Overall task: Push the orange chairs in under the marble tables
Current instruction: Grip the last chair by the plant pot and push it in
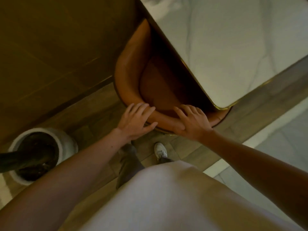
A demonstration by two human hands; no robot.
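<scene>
Fingers (141,108) of both hands lay spread and flat over the curved back rim of the orange chair (128,67), pressing rather than gripping.

From the head view, the left hand (135,121) and right hand (193,122) rested side by side on the padded backrest, thumbs hooked over its outer face. The chair sat with most of its seat already under the marble table (233,47), its back near the brass-edged corner. A white planter (65,142) stood just beside the left forearm. The upholstery looked soft and slightly yielding over a stiff, fairly heavy frame, so the top of the backrest seemed the sound place to push, low and evenly.
</scene>
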